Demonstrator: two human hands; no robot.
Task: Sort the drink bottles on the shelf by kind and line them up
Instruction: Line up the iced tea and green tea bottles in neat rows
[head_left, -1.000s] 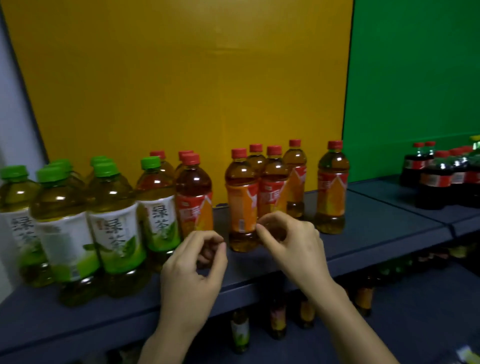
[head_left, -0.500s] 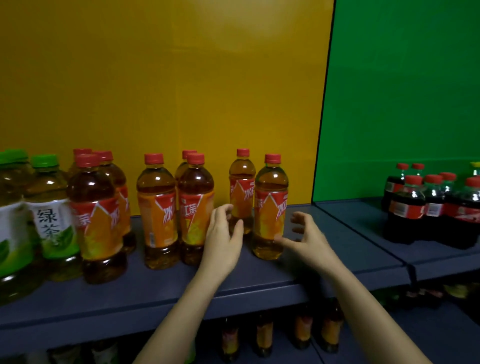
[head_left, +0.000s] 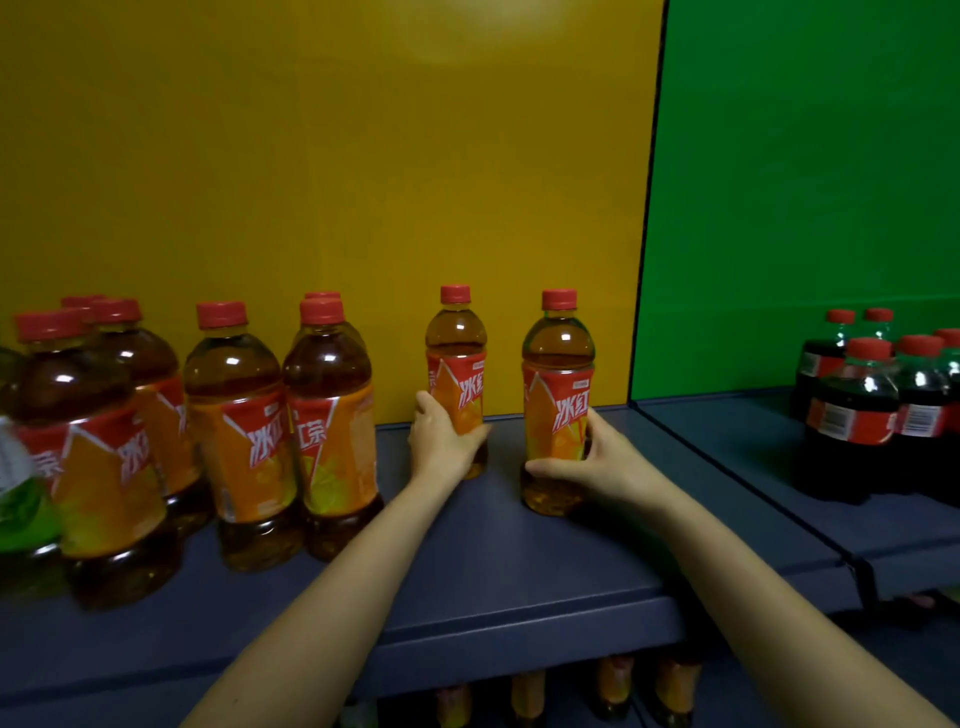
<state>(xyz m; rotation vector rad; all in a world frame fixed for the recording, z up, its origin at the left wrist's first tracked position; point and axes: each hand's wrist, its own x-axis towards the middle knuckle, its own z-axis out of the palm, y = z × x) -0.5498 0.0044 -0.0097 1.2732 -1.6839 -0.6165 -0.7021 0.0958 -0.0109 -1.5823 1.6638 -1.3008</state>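
Note:
Two red-capped iced tea bottles stand apart from the rest on the blue shelf (head_left: 519, 561). My left hand (head_left: 441, 441) grips the rear iced tea bottle (head_left: 456, 358) low on its label. My right hand (head_left: 597, 462) grips the front iced tea bottle (head_left: 558, 374) around its lower body. Both bottles stand upright on the shelf. A cluster of several more iced tea bottles (head_left: 244, 415) stands to the left. A green tea bottle (head_left: 15, 509) shows partly at the left edge.
Several dark cola bottles (head_left: 862, 415) with red caps stand on the adjoining shelf at the right, before a green panel. A yellow panel backs the main shelf. More bottles (head_left: 608, 680) sit on a lower shelf beneath.
Both hands reached forward from open in front of the bottles and closed on the two right-hand iced tea bottles. The view shifted right, so the green tea bottles slid mostly out of frame.

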